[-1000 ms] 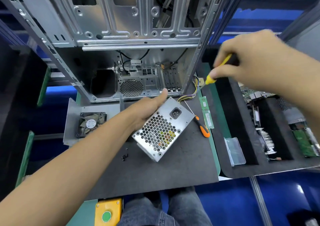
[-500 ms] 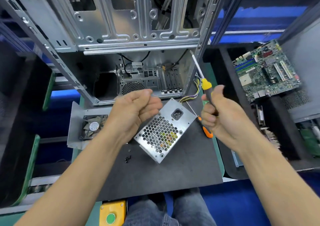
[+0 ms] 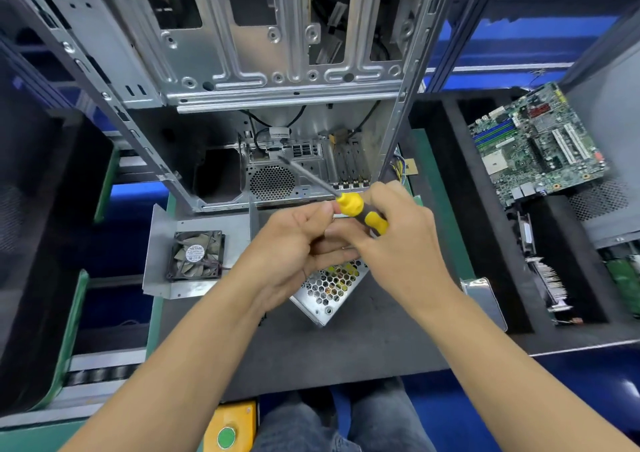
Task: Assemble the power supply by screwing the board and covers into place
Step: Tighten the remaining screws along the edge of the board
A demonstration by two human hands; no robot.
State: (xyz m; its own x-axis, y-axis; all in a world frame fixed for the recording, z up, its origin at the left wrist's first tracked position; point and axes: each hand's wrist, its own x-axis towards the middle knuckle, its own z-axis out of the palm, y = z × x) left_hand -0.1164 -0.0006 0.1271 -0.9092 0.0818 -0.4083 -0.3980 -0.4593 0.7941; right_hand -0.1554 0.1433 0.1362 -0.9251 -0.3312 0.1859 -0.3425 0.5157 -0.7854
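Hands [image 3: 346, 243] now together on screwdriver [image 3: 360, 214]

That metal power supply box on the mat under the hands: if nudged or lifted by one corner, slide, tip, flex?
The power supply is a folded sheet-metal box with a perforated face, so probably rigid, not flexing. It lies flat on the dark mat, so it would likely slide or pivot rather than tip. Components show through the holes, so it is probably heavy for its size; a one-corner lift may twist.
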